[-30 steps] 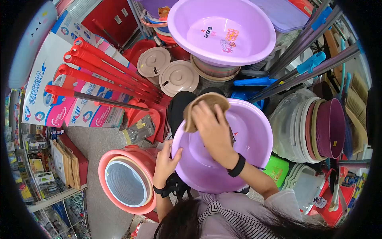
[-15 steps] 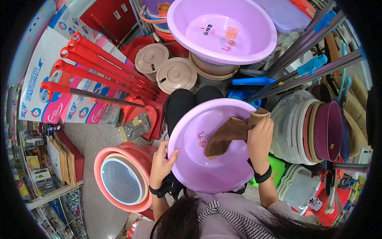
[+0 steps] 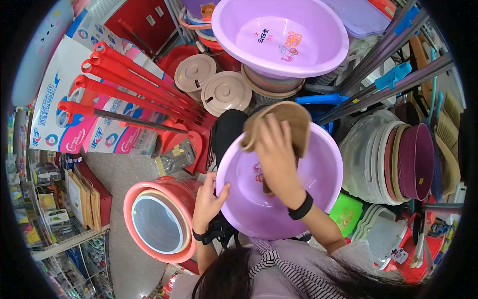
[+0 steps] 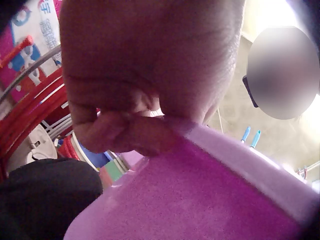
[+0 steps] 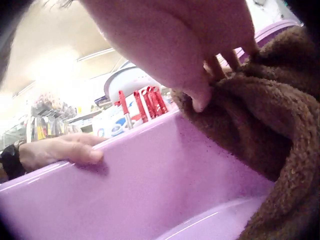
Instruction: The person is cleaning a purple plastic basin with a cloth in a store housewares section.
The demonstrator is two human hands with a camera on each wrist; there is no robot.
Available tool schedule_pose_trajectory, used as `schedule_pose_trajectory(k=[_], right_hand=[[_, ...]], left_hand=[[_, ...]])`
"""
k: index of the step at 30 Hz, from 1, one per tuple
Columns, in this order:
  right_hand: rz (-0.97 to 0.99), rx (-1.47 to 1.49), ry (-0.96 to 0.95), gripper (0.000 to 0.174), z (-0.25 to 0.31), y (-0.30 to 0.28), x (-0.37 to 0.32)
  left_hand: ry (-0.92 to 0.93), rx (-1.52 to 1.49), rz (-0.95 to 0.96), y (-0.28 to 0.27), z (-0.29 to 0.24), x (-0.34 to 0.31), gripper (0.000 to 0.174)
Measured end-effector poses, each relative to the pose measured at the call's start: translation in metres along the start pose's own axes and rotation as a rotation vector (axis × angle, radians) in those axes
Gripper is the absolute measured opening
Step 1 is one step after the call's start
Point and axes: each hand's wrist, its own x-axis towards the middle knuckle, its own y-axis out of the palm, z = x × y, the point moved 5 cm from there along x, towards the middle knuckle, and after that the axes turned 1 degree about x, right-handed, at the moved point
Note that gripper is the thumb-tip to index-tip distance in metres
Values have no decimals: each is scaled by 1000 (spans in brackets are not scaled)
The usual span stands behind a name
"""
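Observation:
A purple basin rests tilted at the person's lap in the head view. My left hand pinches its left rim, thumb on the inner side; the left wrist view shows the fingers curled at the rim. Over the far side of the basin, my right hand grips a brown cloth, which drapes around the fingers. In the right wrist view the cloth hangs in folds against the inside of the basin, and thumb and fingers press into it. Part of the cloth is hidden behind the right hand.
Another purple basin lies on a stack ahead. Red-handled poles lean at the left, above a pink tub with nested baskets. Stacked tubs and grey poles stand at the right. Two lidded beige buckets are ahead.
From the right side of the basin, my right hand has swung back with the cloth to the far middle, where it was near a second ago. My left hand keeps its hold on the rim.

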Motion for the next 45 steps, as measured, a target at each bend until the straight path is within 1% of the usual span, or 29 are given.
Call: schedule_pose_trajectory(k=[2,4,5,7,8,9,10,11,14,16,17,18,21,24,26,27,29,32,34,35,36,37,38,40,41,42,43,44,45], right_hand=[[41,83,-154,33,26,10,1],[18,131,-286,38,49,20,-8],[-1,207,-313,41,61,22,-13],[61,221,-326,45,54,23,-14],[104,221,-318,47,45,22,-13],[105,220,-316,47,37,20,-12],[97,129,-280,47,29,20,-10],[93,38,-242,46,20,18,-9],[-8,-66,26,42,-21,-8,-4],[-37,-117,74,42,-35,-14,-8],[-78,-134,187,43,-51,-27,-22],[-72,-232,243,43,-60,-30,-29],[-114,-250,322,44,-73,-54,-54],[-72,-208,376,40,-84,-68,-73],[137,-93,604,36,-95,-67,-81],[60,-96,566,31,-94,-68,-79],[45,-123,544,32,-99,-57,-78],[30,-119,504,32,-102,-54,-67],[25,-82,492,32,-103,-50,-57],[-30,-30,378,33,-102,-50,-48],[-91,23,270,34,-99,-51,-37],[-60,93,176,38,-91,-42,-20],[-61,94,176,38,-83,-39,-12],[-3,98,-21,42,-51,-30,1],[-12,124,-54,42,-45,-27,4],[-25,148,-85,43,-36,-26,8],[-15,119,-143,44,-18,-23,14],[-48,149,-134,44,-18,-23,15],[-21,81,-163,44,-11,-20,17]], left_hand=[[27,16,-11,0,5,1,31],[49,64,-48,-1,8,2,31],[60,69,-41,-2,7,5,31],[28,185,-37,-4,9,2,30],[31,184,-26,-1,9,1,30],[28,92,-30,1,11,0,29],[25,1,-37,2,13,-2,28],[23,-1,-35,3,17,-4,28],[25,-119,-14,5,27,-5,28],[42,-196,-23,5,29,-9,28],[42,-199,-23,5,28,-10,28],[26,-229,-12,6,27,-12,28],[4,-250,10,5,25,-14,27],[-5,-256,27,5,25,-13,27],[-8,-264,36,5,23,-12,28],[-8,-275,53,5,20,-12,27],[-5,-287,70,5,21,-11,28],[100,-345,105,-3,26,-20,23],[-167,-427,379,0,33,-36,17],[-210,-434,394,1,30,-37,15],[-127,-470,460,8,40,-40,19],[-49,-285,542,10,51,-45,20],[26,-114,615,20,49,-48,22],[51,-57,800,34,47,-56,25],[53,-24,795,33,52,-58,36],[56,-21,797,27,55,-58,36],[-9,-57,730,15,60,-56,43],[-78,-96,659,5,66,-54,50],[-87,-122,486,-10,53,-47,57]])
